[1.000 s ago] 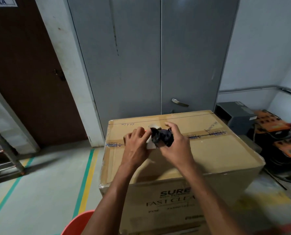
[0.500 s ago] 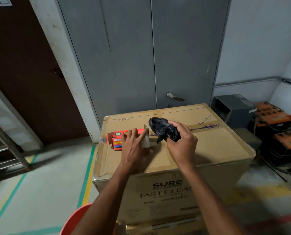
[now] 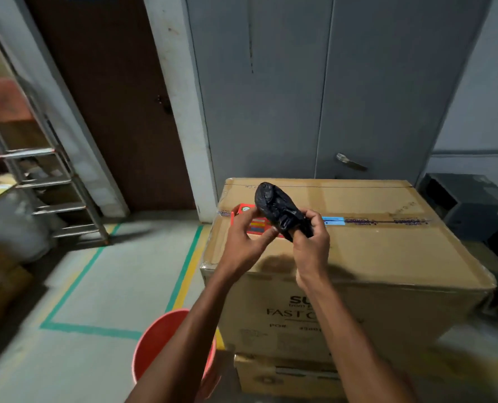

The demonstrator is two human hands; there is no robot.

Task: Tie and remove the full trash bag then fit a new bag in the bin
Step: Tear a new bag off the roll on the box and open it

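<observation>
Holding a tightly rolled black new bag (image 3: 276,209) above a big cardboard box (image 3: 387,251), a person works with both bare hands, seen from a camera on their head. The right hand (image 3: 311,242) is closed around the lower end of the roll, fingers curled over it. The left hand (image 3: 246,237) pinches the roll near its middle, thumb on the near side and fingertips beneath. The upper end of the roll sticks up free, tilted away to the left.

Just under the left hand, a small red packet (image 3: 258,225) lies on the box top, beside a strip of printed tape. It is likely the packet that bags come in, though its print is too blurred to read.

A red bin (image 3: 151,344) stands on the floor against the left front corner of the box, well below the hands. The left forearm crosses it, and the part of its mouth that shows appears bare. No full trash bag is in view.

Grey metal doors (image 3: 300,97) stand behind the box, and a metal stepladder (image 3: 53,181) stands to the left.

Judging by this, the step in hand is getting the fresh bag ready. Next, the roll needs shaking or pulling open until its mouth is found. The person must then bring it down to the bin, push it inside, and fold its edge over the rim all the way round.
</observation>
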